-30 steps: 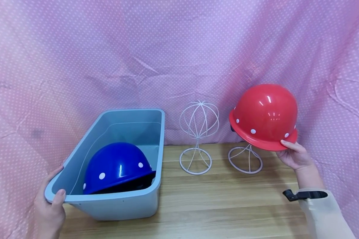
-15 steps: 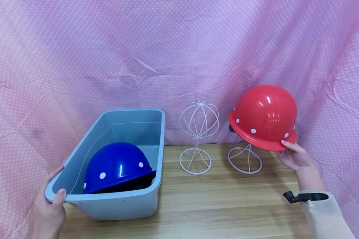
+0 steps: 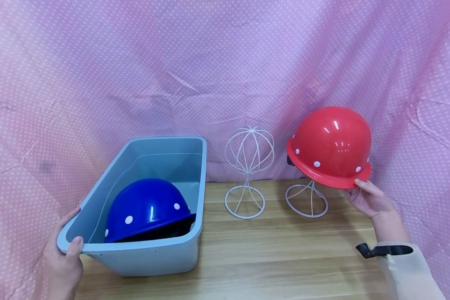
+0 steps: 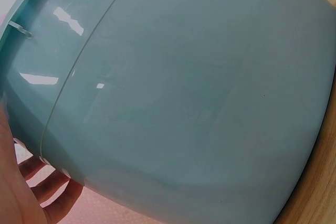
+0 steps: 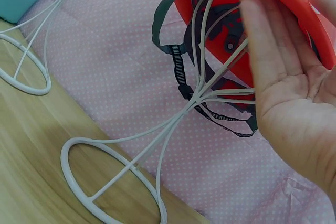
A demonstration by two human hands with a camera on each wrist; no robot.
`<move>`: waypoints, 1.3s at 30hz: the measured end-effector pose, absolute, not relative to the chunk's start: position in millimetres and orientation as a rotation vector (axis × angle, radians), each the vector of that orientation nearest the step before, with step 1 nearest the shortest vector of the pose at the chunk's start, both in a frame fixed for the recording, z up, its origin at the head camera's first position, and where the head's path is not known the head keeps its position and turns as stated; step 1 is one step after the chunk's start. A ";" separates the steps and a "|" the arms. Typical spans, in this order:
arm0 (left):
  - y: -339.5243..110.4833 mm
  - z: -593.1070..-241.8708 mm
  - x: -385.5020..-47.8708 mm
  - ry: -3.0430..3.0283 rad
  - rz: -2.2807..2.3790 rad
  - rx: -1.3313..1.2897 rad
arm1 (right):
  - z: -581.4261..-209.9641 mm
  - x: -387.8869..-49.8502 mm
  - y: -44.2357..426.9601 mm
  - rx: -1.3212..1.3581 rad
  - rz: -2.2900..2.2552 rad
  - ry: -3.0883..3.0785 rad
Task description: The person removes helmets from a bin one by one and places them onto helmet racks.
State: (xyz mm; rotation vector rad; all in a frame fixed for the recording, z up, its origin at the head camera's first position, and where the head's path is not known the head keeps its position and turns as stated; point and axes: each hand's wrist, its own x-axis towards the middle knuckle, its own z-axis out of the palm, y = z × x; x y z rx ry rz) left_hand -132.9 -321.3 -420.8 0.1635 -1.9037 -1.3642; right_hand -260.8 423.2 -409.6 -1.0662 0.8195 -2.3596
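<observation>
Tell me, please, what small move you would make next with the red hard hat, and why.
I would probably settle the red hard hat more squarely on the white wire stand before letting go: it looks tilted, the right hand holds it by the brim, and the stand reaches up inside it.

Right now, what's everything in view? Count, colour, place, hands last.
Table: 1, wood-brown, across the bottom
Cloth: 1, pink-purple, dotted, behind the table
Bin: 1, grey-blue, table's left side
Blue helmet: 1, blue, tilted inside the bin
Left wire stand: 1, white, right of the bin
Right wire stand: 1, white, farther right
Red helmet: 1, red, over the right wire stand
Straps: several, dark, beneath red helmet
Sleeve: 1, cream, right forearm
Band: 1, black, around the sleeve
Left hand: 1, bare, gripping the bin's rim
Right hand: 1, bare, holding red helmet's brim
</observation>
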 end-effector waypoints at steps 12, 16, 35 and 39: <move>-321.0 -422.0 -134.0 -1.877 -1.378 0.159 | -426.3 -260.2 403.5 -1.239 -2.053 1.307; -321.0 -422.6 -134.1 -1.852 -1.384 0.126 | -427.1 -254.6 386.4 -1.186 -1.995 1.586; -321.0 -424.6 -137.3 -1.817 -1.368 0.068 | -393.3 -224.6 284.8 -1.240 -1.665 1.958; -321.3 -425.7 -138.3 -1.801 -1.374 0.056 | -385.1 -222.3 266.9 -1.264 -1.626 1.974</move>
